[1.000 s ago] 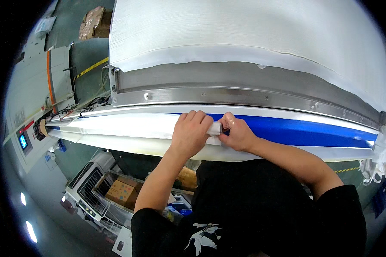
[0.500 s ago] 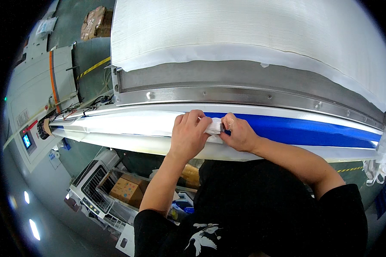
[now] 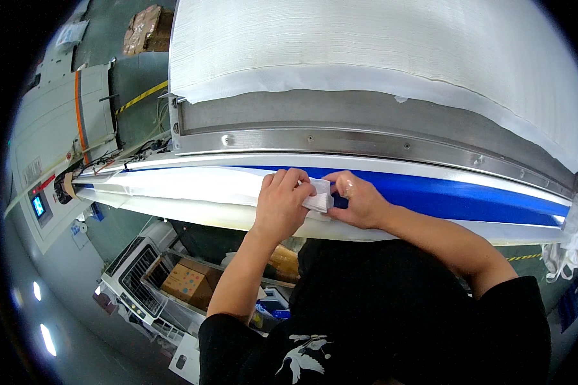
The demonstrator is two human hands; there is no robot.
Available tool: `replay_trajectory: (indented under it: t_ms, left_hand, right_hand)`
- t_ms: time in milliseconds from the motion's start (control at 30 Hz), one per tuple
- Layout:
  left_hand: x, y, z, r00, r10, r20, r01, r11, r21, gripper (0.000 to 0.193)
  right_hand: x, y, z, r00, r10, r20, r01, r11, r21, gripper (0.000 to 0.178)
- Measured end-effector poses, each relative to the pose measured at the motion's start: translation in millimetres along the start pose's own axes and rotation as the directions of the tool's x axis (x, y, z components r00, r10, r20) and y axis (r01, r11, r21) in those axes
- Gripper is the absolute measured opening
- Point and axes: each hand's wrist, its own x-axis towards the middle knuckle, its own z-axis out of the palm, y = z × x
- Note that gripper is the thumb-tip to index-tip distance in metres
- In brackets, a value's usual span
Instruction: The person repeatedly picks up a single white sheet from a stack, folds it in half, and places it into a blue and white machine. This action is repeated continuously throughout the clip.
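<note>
Dark green floor (image 3: pixel 126 76) shows at the upper left, crossed by yellow-and-black tape (image 3: pixel 141 98), with a brown carton (image 3: pixel 142 32) near the top edge. A pale cabinet (image 3: pixel 54 122) fills the left; bright light strips (image 3: pixel 47 339) glow against grey at the lower left.

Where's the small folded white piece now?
In the head view, near centre, the folded white piece is between the left hand and the right hand, by the blue strip.

A factory workshop: white cloth (image 3: pixel 366 38) over a wide metal frame (image 3: pixel 353 142), a pale machine (image 3: pixel 51 115) with a lit screen (image 3: pixel 38 205), striped tape (image 3: pixel 142 98) on the green floor (image 3: pixel 135 72).
</note>
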Motion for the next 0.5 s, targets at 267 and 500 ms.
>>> replay_trajectory:
  t_ms: [267, 500]
  left_hand:
    - [-5, 8, -22, 0.998, 0.054, 0.035, -0.050, 0.994, -0.095, 0.029]
    - [-2, 12, -20, 0.993, 0.040, 0.109, -0.018, 0.981, -0.194, 0.027]
  right_hand:
    - [48, -9, 2, 0.956, 0.152, 0.251, -0.290, 0.349, 0.891, 0.036]
    - [35, 1, 33, 0.781, 0.372, 0.502, -0.599, 0.218, 0.770, 0.059]
